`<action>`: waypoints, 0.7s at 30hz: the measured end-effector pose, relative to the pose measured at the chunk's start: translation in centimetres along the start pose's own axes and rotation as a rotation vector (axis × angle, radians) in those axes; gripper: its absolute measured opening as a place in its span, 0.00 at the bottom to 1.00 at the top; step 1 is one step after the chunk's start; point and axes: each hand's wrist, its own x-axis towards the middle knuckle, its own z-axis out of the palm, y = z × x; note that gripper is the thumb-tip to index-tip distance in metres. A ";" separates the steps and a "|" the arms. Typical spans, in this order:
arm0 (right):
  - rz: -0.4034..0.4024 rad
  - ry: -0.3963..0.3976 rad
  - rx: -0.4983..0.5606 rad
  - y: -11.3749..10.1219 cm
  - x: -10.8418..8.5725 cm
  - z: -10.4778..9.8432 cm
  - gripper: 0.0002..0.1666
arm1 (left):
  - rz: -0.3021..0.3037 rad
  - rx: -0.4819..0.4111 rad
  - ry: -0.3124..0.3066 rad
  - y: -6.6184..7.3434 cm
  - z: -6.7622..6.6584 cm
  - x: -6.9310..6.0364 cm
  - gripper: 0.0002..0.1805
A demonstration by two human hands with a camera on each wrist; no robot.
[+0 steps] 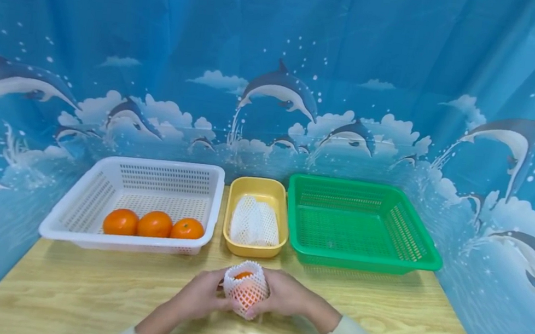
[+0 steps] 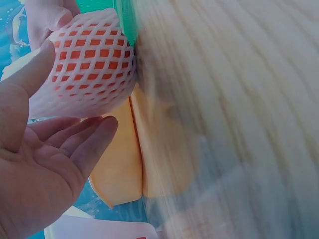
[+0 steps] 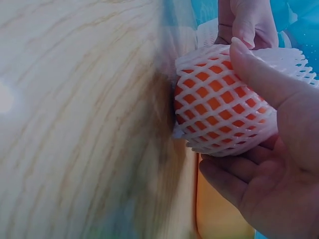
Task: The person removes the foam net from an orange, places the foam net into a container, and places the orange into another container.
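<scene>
An orange (image 1: 249, 297) sits inside a white foam net sleeve (image 3: 219, 99) just above or on the table, in front of the yellow bin. From one side my left hand (image 1: 205, 294) holds it, thumb near and fingers beneath, as the left wrist view shows. Opposite, my right hand (image 1: 285, 294) grips the sleeved fruit between thumb and fingers. The sleeve's top gapes, and orange peel shows through it. More white foam net sleeves (image 1: 254, 222) lie in the yellow bin (image 1: 252, 250).
A white basket (image 1: 91, 238) at the left has three oranges (image 1: 154, 224) along its near side. To the right stands a green basket (image 1: 346, 256). A blue dolphin-print curtain (image 1: 282, 36) hangs behind the wooden table (image 1: 85, 289).
</scene>
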 end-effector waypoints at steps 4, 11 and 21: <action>-0.009 0.008 -0.056 0.0 -0.2 -0.4 0.45 | 0.005 0.000 -0.002 0.1 0.2 0.0 0.38; -0.020 0.016 -0.117 -0.1 -0.4 -0.9 0.37 | 0.024 -0.028 0.001 0.0 0.6 0.1 0.35; -0.031 0.024 -0.092 -0.1 -0.5 -1.1 0.35 | 0.001 -0.018 0.004 0.2 0.9 0.4 0.34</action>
